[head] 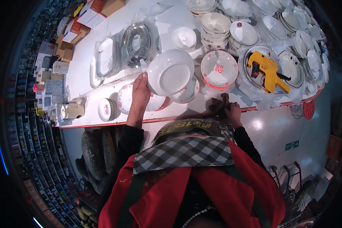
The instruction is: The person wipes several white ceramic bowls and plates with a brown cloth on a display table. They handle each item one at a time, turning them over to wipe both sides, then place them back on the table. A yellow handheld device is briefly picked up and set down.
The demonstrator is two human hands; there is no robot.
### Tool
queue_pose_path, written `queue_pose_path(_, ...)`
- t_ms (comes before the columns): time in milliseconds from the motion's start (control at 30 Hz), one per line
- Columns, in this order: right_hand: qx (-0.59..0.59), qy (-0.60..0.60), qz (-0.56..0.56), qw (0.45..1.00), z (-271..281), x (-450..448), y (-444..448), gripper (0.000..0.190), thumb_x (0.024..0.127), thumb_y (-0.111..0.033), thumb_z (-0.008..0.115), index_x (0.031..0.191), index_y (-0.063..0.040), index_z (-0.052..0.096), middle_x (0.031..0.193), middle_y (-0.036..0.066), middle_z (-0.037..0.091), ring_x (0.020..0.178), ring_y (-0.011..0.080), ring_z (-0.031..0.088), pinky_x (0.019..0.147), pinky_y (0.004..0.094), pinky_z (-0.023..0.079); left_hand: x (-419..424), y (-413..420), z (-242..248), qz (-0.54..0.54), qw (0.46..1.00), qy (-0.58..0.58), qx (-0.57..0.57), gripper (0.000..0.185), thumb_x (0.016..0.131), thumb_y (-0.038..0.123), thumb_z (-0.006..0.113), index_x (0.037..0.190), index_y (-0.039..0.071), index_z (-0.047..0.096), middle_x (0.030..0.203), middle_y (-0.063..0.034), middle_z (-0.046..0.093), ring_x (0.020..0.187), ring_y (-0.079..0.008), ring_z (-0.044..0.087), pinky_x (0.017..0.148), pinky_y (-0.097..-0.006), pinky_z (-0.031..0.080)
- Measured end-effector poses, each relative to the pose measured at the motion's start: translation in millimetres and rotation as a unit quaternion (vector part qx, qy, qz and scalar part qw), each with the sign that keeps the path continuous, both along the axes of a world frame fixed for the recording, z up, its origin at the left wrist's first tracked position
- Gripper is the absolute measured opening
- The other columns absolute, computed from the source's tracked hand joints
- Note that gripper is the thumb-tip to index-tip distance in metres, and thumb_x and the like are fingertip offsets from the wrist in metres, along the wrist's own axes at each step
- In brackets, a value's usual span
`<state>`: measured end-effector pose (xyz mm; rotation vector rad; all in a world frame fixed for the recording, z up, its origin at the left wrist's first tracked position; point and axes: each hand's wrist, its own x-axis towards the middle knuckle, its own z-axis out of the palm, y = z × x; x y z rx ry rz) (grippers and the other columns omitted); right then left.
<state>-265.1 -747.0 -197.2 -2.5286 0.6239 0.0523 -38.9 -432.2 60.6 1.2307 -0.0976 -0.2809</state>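
Observation:
My left hand [141, 90] grips a plain white ceramic dish [175, 75] by its left rim and holds it tilted above the table's front. Partly behind that dish lie a plate with red marks [186, 92] and a floral-rimmed plate [125, 98]. At the front edge, my right hand [233, 111] is closed on what looks like a dark brown cloth [218, 105]; its fingers are partly hidden. Just beyond this hand stands a red-rimmed bowl [219, 69] with red characters inside.
A yellow tool [268, 71], possibly a label gun, lies on plates at right. Stacked bowls [215, 24] crowd the back. Oval dishes [105, 58], wrapped metal trays [136, 42] and small plates [105, 109] stand left. Winter melons [91, 148] sit below the red table edge [88, 125].

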Motion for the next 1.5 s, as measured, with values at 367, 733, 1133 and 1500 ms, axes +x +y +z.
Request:
queue_pose_path(367, 0.609, -0.271, -0.08, 0.741, 156.1, 24.8, 21.7, 0.057, 0.084, -0.02, 0.051, 0.135, 0.002, 0.039, 0.133, 0.014, 0.046, 0.123, 0.0227, 0.045, 0.104, 0.0324, 0.033, -2.4, 5.5, 2.9, -0.016, 0.987, 0.13, -0.091, 0.034, 0.1, 0.026, 0.044, 0.117, -0.002, 0.054, 0.113, -0.0125, 0.062, 0.103, -0.0211, 0.06, 0.092, -0.0356, 0.049)
queue_pose_path(733, 0.655, -0.331, -0.062, 0.677, 218.8, 91.7, 61.0, 0.055, 0.091, -0.016, 0.058, 0.138, 0.001, 0.036, 0.133, 0.011, 0.047, 0.122, 0.0187, 0.045, 0.104, 0.0315, 0.033, -27.1, -18.4, 7.5, -0.046, 0.975, 0.202, -0.085, 0.035, 0.101, 0.025, 0.042, 0.119, -0.002, 0.051, 0.113, -0.0116, 0.061, 0.104, -0.0209, 0.06, 0.093, -0.0362, 0.049)
queue_pose_path(1133, 0.472, -0.364, -0.056, 0.801, 211.8, 83.3, 59.9, 0.04, 0.092, -0.017, 0.058, 0.126, 0.003, 0.048, 0.119, 0.01, 0.056, 0.109, 0.0159, 0.052, 0.095, 0.0303, 0.04, -85.7, -34.0, 33.3, -0.152, 0.979, 0.007, 0.137, 0.046, 0.078, -0.002, 0.071, 0.121, 0.0, 0.055, 0.106, -0.0071, 0.066, 0.094, -0.0122, 0.062, 0.085, -0.0283, 0.051)
queue_pose_path(1500, 0.149, -0.396, 0.107, 0.9, 299.3, 78.3, 71.0, 0.022, 0.075, -0.007, 0.071, 0.097, -0.006, 0.067, 0.098, 0.012, 0.053, 0.092, 0.0276, 0.057, 0.081, 0.0342, 0.046, -102.4, -42.2, 24.2, -0.193, 0.903, -0.202, 0.325, 0.039, 0.077, 0.007, 0.072, 0.112, -0.004, 0.059, 0.089, -0.0159, 0.069, 0.081, -0.0203, 0.068, 0.072, -0.0311, 0.051)
